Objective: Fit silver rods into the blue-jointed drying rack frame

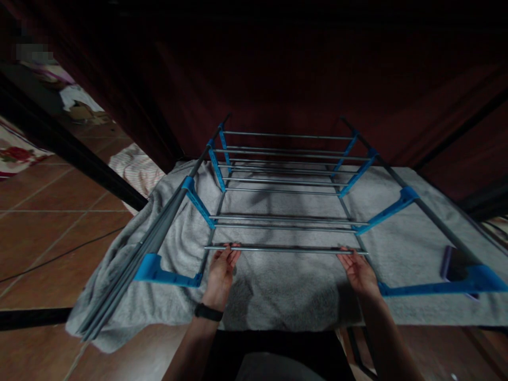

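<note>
A thin metal rod [289, 250] lies crosswise in both my hands, level above the grey cloth. My left hand [221, 272], with a dark band on its wrist, has its fingers around the rod near the left end. Near the other end, my right hand [360, 274] grips the same rod. Around them stands a partly assembled rack of grey tubes, with several crossbars [283, 228] between its blue plastic brackets [198, 206]. The nearest left bracket [164, 275] and nearest right bracket [440, 287] have no crossbar between them; the rod is just beyond them.
Several loose grey tubes [119, 286] lean along the rack's left side. The grey cloth [286, 301] covers the surface below. A dark phone-like object [454, 263] lies at right, partly behind a bracket. Dark red curtain [278, 79] hangs behind; a cable [75, 247] crosses the tiled floor.
</note>
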`<state>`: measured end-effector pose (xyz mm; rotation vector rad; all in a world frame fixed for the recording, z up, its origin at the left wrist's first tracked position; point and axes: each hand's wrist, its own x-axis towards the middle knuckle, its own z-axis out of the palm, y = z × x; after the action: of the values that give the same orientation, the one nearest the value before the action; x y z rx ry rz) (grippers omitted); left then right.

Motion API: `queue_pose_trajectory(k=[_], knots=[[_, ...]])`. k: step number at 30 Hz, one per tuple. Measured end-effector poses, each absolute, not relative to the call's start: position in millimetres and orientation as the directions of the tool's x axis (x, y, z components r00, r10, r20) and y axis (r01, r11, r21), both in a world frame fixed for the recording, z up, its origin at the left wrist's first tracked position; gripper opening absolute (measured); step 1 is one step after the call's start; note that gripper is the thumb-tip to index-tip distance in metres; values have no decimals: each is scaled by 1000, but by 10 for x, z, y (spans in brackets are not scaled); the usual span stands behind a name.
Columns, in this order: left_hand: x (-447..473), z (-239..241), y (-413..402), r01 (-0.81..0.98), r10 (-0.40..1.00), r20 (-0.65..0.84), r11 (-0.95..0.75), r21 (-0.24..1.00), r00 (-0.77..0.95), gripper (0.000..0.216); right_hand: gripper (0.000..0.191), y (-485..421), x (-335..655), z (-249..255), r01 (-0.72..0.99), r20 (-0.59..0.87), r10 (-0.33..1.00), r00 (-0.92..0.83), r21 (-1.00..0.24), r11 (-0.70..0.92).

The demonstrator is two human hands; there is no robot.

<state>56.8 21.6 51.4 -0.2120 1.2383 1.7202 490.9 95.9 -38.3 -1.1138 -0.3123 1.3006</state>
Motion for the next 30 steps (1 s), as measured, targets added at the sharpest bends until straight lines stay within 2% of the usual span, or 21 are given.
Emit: queue_pose_trajectory(k=[15,30], knots=[[864,471,266,-776,636,-634,88,625,-439,25,25,958,4921,-426,-593,-350,888,297,-797,-116],[879,411,273,-735,649,-614,123,667,-448,30,25,967,4931,-439,-603,-356,890,285,-789,-122]])
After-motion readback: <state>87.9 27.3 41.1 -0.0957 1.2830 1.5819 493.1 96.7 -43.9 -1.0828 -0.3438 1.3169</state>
